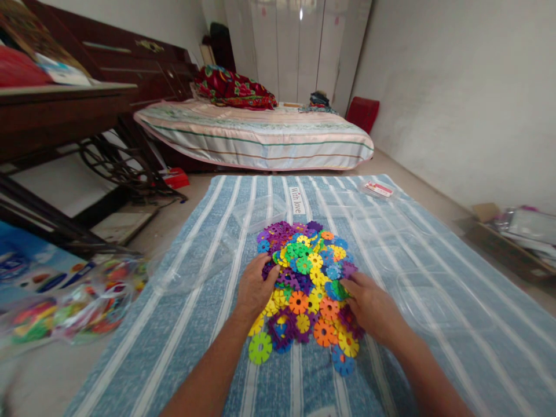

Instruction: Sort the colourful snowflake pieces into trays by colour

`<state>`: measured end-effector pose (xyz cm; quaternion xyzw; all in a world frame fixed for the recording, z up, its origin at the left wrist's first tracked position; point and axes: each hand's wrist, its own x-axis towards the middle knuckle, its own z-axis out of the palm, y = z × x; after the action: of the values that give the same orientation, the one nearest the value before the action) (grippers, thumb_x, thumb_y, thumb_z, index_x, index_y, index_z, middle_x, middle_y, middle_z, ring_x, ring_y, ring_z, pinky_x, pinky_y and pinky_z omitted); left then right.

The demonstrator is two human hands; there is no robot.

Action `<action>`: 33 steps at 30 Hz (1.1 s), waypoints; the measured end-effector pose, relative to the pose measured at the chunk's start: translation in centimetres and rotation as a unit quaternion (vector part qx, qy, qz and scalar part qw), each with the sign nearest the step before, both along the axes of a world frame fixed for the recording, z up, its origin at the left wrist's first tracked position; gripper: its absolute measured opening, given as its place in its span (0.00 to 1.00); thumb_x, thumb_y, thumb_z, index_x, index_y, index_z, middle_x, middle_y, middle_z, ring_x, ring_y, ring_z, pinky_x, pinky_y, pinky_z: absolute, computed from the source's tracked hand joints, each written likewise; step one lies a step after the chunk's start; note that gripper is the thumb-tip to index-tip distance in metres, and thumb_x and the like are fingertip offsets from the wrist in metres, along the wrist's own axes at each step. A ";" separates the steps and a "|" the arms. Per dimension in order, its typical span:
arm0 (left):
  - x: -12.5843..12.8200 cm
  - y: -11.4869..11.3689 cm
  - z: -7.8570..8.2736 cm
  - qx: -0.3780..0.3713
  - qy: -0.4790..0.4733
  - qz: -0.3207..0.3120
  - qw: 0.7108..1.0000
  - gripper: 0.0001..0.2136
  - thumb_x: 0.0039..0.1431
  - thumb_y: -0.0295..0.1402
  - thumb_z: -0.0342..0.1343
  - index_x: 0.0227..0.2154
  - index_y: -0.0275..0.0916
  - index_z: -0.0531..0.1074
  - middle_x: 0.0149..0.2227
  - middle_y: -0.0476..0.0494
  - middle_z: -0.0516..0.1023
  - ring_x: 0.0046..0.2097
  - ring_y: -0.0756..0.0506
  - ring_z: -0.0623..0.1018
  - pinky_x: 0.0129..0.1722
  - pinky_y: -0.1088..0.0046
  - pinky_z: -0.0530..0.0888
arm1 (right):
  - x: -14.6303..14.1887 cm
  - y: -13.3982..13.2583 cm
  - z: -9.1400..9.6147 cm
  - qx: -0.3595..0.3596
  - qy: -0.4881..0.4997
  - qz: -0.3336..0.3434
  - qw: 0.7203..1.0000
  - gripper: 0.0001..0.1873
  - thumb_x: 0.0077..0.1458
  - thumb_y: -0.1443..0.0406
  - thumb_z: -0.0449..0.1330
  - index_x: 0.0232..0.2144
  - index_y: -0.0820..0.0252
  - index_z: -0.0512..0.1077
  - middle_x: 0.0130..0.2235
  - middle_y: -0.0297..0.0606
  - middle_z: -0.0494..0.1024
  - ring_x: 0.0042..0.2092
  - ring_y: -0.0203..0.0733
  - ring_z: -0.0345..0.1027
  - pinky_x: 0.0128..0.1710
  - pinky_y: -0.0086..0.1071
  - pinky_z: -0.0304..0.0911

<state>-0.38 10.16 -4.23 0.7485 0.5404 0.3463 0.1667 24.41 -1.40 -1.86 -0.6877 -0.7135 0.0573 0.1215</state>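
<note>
Clear tubs (260, 211) flank the disc pile (304, 263) (left hand (254, 288), right hand (372, 308) atop).

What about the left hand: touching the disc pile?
Touching. Head view shows the left hand lying on the disc pile, fingers overlapping its left edge.

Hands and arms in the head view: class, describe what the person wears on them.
The left hand and the right hand are bare: no gloves, rings or watch show. The forearms are bare too, with no sleeve in view.
</note>
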 end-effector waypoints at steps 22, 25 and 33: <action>0.0 0.0 -0.2 0.003 0.009 0.000 1.000 0.16 0.56 0.42 0.49 0.41 0.38 0.71 0.49 0.38 0.74 0.52 0.41 0.73 0.55 0.60 0.67 | -1.0 -1.1 0.2 0.214 0.163 -0.006 0.963 0.13 0.60 0.65 0.48 0.37 0.58 0.73 0.41 0.42 0.76 0.45 0.40 0.70 0.47 0.35 0.66; 0.0 0.1 -0.2 0.004 0.014 -0.001 1.000 0.16 0.56 0.41 0.49 0.41 0.37 0.71 0.49 0.37 0.74 0.52 0.41 0.73 0.55 0.60 0.67 | 0.2 -2.1 1.6 0.260 0.127 -0.032 0.957 0.12 0.59 0.65 0.49 0.38 0.58 0.72 0.39 0.41 0.77 0.42 0.40 0.71 0.45 0.35 0.67; 0.1 0.3 -0.6 0.011 0.017 0.003 1.000 0.16 0.56 0.41 0.49 0.41 0.37 0.71 0.49 0.37 0.74 0.52 0.41 0.73 0.55 0.60 0.68 | 4.6 -4.8 4.4 0.324 -0.107 -0.207 0.917 0.14 0.57 0.60 0.52 0.31 0.62 0.74 0.33 0.43 0.78 0.32 0.46 0.72 0.33 0.38 0.66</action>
<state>-0.27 10.43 -4.88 0.7546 0.5416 0.3396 0.1480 29.03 -6.16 2.58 -0.7451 -0.5432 -0.2773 0.2700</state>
